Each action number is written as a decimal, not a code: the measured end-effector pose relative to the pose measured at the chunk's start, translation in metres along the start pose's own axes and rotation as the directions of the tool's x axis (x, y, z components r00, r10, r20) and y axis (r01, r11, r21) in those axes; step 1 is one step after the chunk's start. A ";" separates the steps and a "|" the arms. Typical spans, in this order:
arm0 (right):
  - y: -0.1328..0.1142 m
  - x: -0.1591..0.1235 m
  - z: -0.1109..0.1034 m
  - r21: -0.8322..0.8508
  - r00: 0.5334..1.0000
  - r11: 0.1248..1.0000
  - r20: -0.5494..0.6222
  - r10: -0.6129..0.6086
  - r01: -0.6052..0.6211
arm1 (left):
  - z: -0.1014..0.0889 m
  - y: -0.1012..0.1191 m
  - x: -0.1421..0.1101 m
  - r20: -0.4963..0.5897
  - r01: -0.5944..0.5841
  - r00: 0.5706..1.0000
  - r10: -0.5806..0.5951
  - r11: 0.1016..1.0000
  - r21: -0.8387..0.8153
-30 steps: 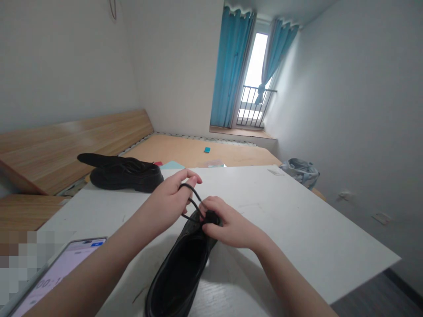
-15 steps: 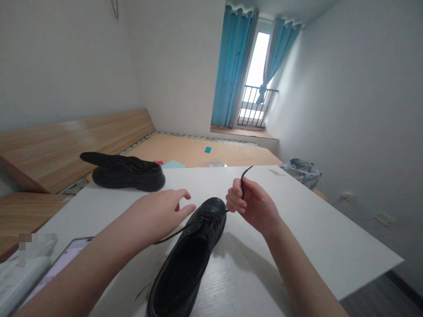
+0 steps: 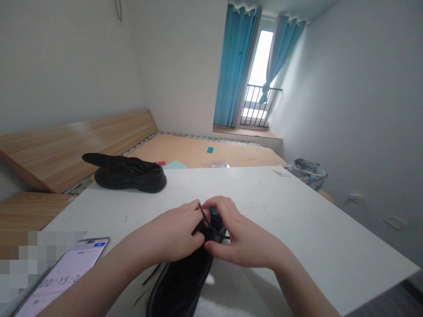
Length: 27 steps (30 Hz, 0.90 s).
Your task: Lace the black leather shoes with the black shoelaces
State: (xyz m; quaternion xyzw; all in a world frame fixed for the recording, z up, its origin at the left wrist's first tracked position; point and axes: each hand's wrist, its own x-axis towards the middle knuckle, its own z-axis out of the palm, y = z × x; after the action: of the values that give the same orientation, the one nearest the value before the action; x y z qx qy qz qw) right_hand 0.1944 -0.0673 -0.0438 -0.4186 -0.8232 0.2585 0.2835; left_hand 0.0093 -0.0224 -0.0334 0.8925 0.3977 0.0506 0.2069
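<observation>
A black leather lace-up shoe (image 3: pixel 180 281) lies on the white table with its heel end toward me and its toe pointing away. Over its lacing, my left hand (image 3: pixel 175 231) pinches the black shoelace (image 3: pixel 205 216), whose tip sticks up between the fingers. My right hand (image 3: pixel 239 237) curves round the toe side, fingers and thumb closed in on the lace; its fingertips meet those of my left hand and are partly hidden. Another stretch of lace hangs on the shoe's left side. Both hands cover most of the eyelets.
A second black shoe (image 3: pixel 132 176) stands at the table's far left with a black insole (image 3: pixel 99 159) sticking out. A phone (image 3: pixel 69 273) showing a timer lies left, partly behind my forearm. The white table (image 3: pixel 313 229) ends at right; beyond it is a bag-lined bin (image 3: pixel 307 174).
My right hand, earlier raised to the right with a lace end, has come back to the shoe. My left hand, open half a second ago, has closed on the lace over the shoe.
</observation>
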 end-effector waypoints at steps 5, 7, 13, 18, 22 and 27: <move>0.002 0.000 -0.003 -0.062 0.993 0.991 0.007 0.115 -0.115 | 0.005 -0.003 0.004 0.048 -0.066 0.996 0.072 0.990 -0.127; 0.002 -0.001 -0.006 -0.106 0.981 0.975 0.004 0.195 -0.194 | 0.004 -0.005 0.005 0.053 -0.039 0.997 0.051 0.979 -0.199; 0.005 -0.004 -0.016 -0.173 0.958 0.946 0.032 0.284 -0.274 | -0.021 -0.001 0.003 0.033 -0.001 0.999 0.023 0.832 -0.555; 0.008 -0.003 -0.015 -0.092 0.975 0.973 0.052 0.215 -0.210 | -0.035 0.016 -0.007 -0.226 -0.158 0.974 0.000 0.717 -0.679; 0.011 0.002 -0.013 -0.002 0.990 0.990 -0.014 0.138 -0.138 | -0.030 0.029 -0.011 -0.291 -0.217 0.953 0.079 0.848 -0.483; 0.013 0.004 -0.016 0.372 0.981 0.923 -0.120 0.151 -0.097 | -0.032 0.026 -0.013 -0.438 -0.173 0.896 0.068 0.963 -0.205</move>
State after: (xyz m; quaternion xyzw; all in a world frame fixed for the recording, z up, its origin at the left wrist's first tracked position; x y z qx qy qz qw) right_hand 0.2100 -0.0539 -0.0403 -0.4279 -0.7096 0.3926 0.3990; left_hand 0.0102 -0.0374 0.0070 0.8513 0.3679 0.3048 0.2168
